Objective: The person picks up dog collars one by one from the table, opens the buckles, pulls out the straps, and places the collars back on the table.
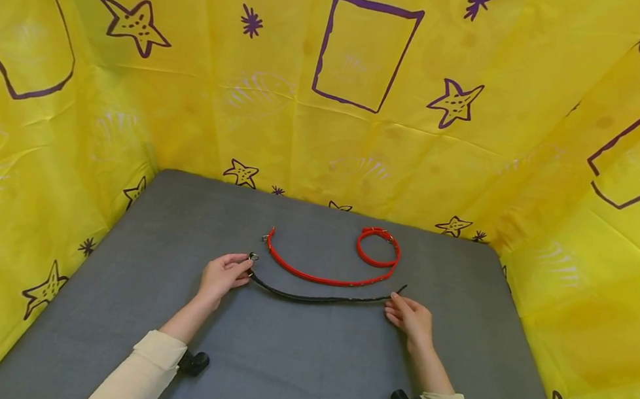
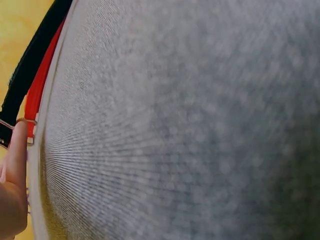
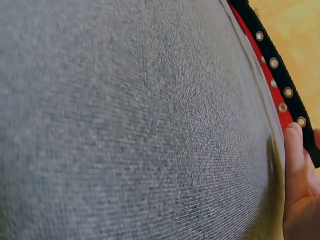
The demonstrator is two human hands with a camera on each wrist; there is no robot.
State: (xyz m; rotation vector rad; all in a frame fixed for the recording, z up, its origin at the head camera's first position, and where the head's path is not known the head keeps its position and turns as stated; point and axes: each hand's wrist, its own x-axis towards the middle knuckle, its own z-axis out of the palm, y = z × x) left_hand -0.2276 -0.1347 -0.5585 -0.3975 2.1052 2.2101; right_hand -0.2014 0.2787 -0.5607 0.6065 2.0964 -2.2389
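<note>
A black dog collar [image 1: 308,299] with a row of metal eyelets is stretched between both hands, sagging slightly in the middle. My left hand [image 1: 224,275] pinches its buckle end, where a metal ring stands out above the fingers. The other end is pinched by my right hand [image 1: 410,316], with the tip poking out past the thumb. In the right wrist view the eyelets of the black collar [image 3: 281,77] run down to the fingertips. Just beyond it, a red collar [image 1: 322,281] with its own buckle and eyelets lies curved on the grey table.
Behind the right end of the red collar is a red strap loop [image 1: 362,252] with a metal buckle. The grey table [image 1: 289,367] is bordered by yellow cloth walls [image 1: 280,136] printed with starfish. A black wrist device [image 1: 194,363] sits on the left wrist.
</note>
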